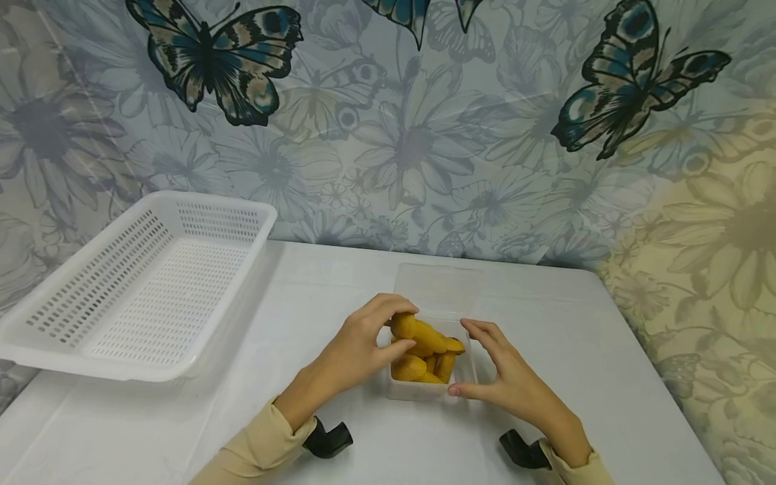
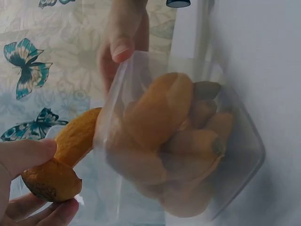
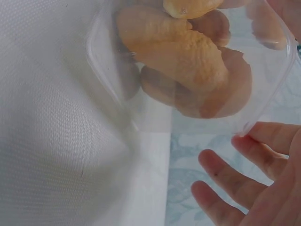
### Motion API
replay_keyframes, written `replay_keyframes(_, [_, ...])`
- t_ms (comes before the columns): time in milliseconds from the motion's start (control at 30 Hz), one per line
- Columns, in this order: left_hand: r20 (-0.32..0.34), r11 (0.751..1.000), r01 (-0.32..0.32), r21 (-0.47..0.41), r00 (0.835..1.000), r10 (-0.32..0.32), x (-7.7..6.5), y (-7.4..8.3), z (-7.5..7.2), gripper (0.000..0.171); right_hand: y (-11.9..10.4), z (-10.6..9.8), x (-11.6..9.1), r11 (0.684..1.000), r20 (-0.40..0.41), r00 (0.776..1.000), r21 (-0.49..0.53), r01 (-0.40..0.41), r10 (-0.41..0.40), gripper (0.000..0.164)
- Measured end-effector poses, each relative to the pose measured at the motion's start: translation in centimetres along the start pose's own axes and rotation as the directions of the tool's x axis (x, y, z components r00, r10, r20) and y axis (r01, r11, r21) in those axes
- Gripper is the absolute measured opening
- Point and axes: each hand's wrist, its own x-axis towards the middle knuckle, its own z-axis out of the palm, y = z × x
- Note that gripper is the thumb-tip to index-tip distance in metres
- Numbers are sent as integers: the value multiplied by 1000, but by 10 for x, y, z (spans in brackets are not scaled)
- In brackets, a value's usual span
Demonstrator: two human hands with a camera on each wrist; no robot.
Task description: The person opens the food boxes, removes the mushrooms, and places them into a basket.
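A clear plastic box (image 1: 418,391) stands on the table, full of several yellow-orange mushrooms (image 2: 188,146) with thick stems and rounded caps. My left hand (image 1: 364,337) pinches one mushroom (image 2: 51,181) by its cap, thumb on one side and fingers on the other. Its stem (image 2: 80,134) slants over the box's rim in the left wrist view. My right hand (image 1: 515,377) holds the box's right side, a fingertip at the far corner and the thumb at the near corner. The other right fingers (image 3: 230,181) spread beside the box wall.
A large white perforated basket (image 1: 236,269) sits on the left of the white table (image 1: 291,303). Behind the box lies a clear lid (image 1: 439,286). A butterfly-patterned wall covering (image 1: 412,155) rises at the back edge. Black wrist mounts (image 1: 327,439) jut out near both sleeves.
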Motion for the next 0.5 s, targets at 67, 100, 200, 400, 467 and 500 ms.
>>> replay_keyframes(67, [-14,1000,4,2,1000,-4,1,0,-4,40,0,0,0,1000,1,1000,2,1,-1,97])
replay_keyframes(100, [-20,1000,10,3,1000,-9,1,0,-6,40,0,-1,0,1000,1,1000,2,1,-1,97])
replay_keyframes(200, [-34,1000,27,5,999,-26,2,0,-12,40,-1,-1,0,1000,1,1000,2,0,0,96])
replay_keyframes(400, [-59,999,48,16,997,-47,2,1,-23,39,-1,-1,0,1000,0,1000,1,-12,12,96])
replay_keyframes(467, [-64,998,56,33,996,-54,0,2,-27,37,-1,-1,-1,1000,2,1000,9,-15,15,96])
replay_keyframes(500, [-65,997,63,38,996,-60,0,1,-28,35,-1,-1,-1,1000,3,1000,14,-13,13,96])
